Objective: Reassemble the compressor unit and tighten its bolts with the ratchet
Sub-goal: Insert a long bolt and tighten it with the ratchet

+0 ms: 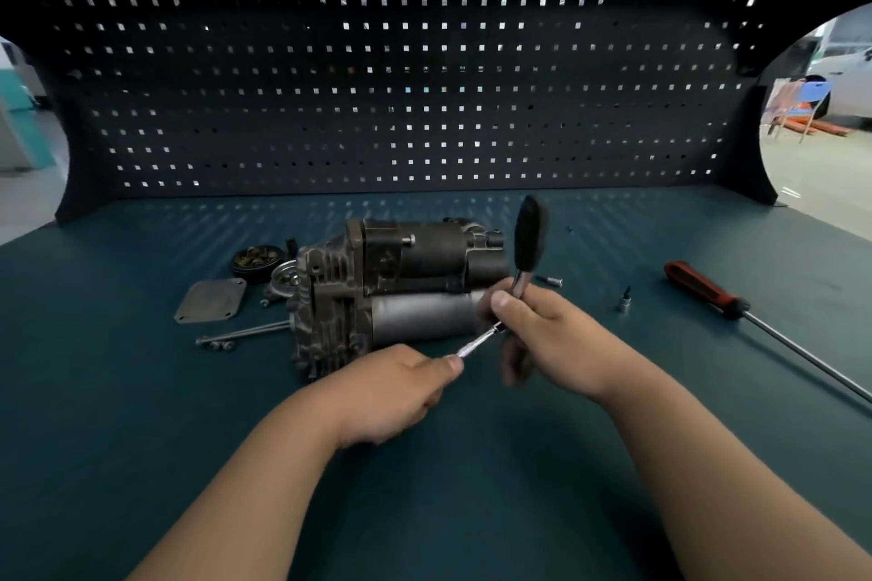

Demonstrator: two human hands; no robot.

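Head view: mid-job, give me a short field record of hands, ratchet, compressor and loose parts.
right hand: grips ratchet, black handle pointing up
left hand: pinches silver extension bar; bar's far end hidden in the right hand
compressor: lying behind both hands
cover plate: off, flat, left of compressor
long bolts: loose, beside the plate
small socket: upright, right of the hands
screwdriver: lying far right, not held
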